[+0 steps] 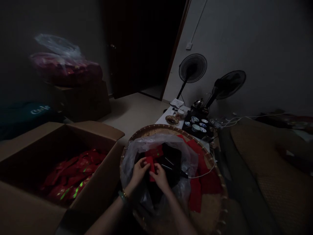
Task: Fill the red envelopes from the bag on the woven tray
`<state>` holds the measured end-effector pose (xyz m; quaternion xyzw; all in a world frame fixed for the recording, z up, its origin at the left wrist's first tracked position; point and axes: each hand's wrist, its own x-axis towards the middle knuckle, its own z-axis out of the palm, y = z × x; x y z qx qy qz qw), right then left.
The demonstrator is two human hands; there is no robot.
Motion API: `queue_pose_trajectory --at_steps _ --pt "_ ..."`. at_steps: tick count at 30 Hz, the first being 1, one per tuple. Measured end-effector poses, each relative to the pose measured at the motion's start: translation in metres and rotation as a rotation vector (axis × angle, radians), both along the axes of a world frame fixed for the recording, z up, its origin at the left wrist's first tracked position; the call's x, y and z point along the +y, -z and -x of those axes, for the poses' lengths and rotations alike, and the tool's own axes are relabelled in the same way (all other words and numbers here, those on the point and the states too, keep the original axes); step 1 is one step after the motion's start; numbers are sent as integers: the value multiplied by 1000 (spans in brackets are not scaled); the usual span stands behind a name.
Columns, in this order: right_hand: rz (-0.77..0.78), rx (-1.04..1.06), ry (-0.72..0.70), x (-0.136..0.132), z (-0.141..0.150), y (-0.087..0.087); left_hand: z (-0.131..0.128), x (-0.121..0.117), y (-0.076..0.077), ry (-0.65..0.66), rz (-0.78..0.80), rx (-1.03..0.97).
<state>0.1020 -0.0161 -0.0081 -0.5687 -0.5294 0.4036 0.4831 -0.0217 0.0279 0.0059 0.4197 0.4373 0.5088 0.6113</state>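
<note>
My left hand (140,170) and my right hand (159,176) are together over a round woven tray (168,128). Between their fingertips is a small red packet (150,163), pinched from both sides; its exact kind is hard to tell in the dim light. Just beyond it lies another red packet (156,151) with a greenish mark. Clear plastic sheeting (129,156) and a dark, glossy surface lie beneath my hands. A slim black device (174,169) with a white cord rests right of my right hand. Flat red pieces (195,195) cover the tray's right side.
An open cardboard box (97,192) at left holds many shiny red packets (73,173). Behind it, a plastic bag (66,65) sits on another box (83,101). A low table (161,120) with cups (195,127), two fans (193,68) and a woven-topped seat (266,163) stand beyond and right.
</note>
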Motion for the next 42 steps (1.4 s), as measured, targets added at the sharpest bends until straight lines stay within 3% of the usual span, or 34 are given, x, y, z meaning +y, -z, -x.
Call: queue_pose_trajectory --at_steps 4,6,12,16,22,30,36,42 --pt "-47 192 -16 1 -4 -18 4 -1 -4 63 13 76" --pt "-82 172 -22 3 -10 -28 5 -3 -8 99 11 83" --pt "-178 -411 -73 5 -27 -48 5 -7 -19 166 -88 185" --pt "-326 -581 -9 -1 -25 -49 4 -7 -18 154 -102 197" --pt "-460 -658 35 -6 -21 -46 4 -6 -10 147 -133 231" --pt "-279 -681 62 -2 -26 -47 9 -16 -23 203 -297 437" --pt "-411 -932 13 -9 -21 -60 7 -18 -29 203 -301 549" --pt "-397 -868 -51 -10 -23 -60 5 -16 -34 211 -306 501"
